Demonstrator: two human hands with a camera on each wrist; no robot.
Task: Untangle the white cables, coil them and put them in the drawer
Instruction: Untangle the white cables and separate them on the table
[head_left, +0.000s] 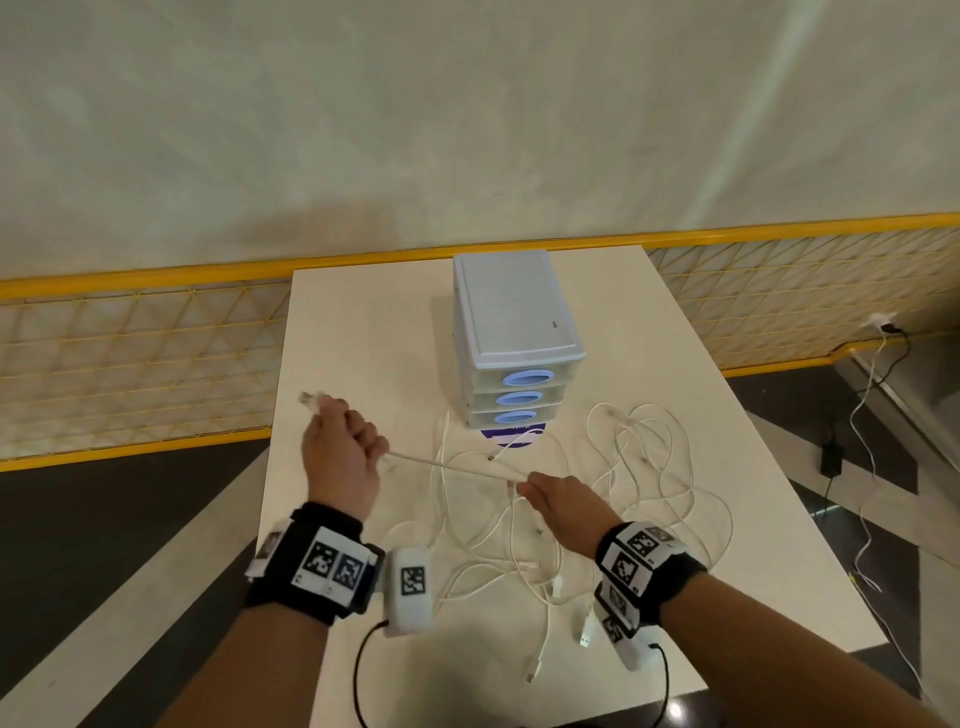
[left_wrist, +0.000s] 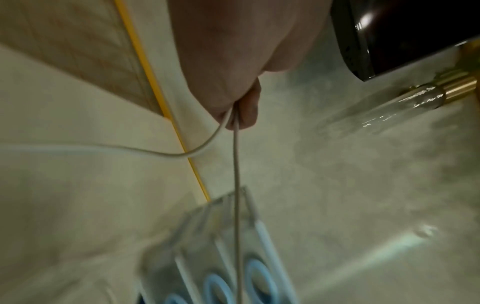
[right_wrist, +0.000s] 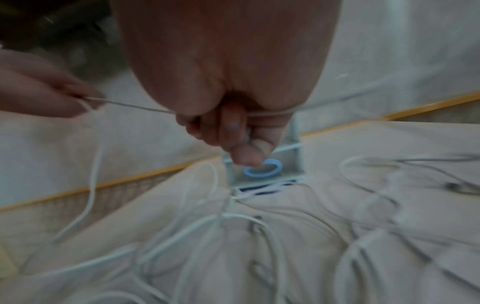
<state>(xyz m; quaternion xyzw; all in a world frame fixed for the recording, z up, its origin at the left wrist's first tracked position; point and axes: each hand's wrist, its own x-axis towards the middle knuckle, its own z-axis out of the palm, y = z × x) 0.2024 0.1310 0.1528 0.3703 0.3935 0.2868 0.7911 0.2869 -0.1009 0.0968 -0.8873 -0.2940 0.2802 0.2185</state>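
Observation:
One white cable (head_left: 447, 465) (left_wrist: 235, 174) (right_wrist: 135, 106) runs taut between my two hands above the table. My left hand (head_left: 340, 441) (left_wrist: 235, 107) grips it in a fist, with the plug end (head_left: 309, 401) sticking out past the knuckles. My right hand (head_left: 540, 491) (right_wrist: 228, 131) pinches the same cable further along. Below lies a tangle of white cables (head_left: 597, 499) (right_wrist: 233, 246) spread over the table. A small grey drawer unit (head_left: 511, 338) (left_wrist: 221, 257) (right_wrist: 262, 168) with three blue-handled drawers stands behind them, all of them closed.
The white table (head_left: 363, 332) has its left edge near my left hand. A yellow mesh fence (head_left: 130, 353) runs behind it. USB plugs (head_left: 586, 631) lie near the front edge. More cables and a black adapter (head_left: 831, 460) lie on the floor at the right.

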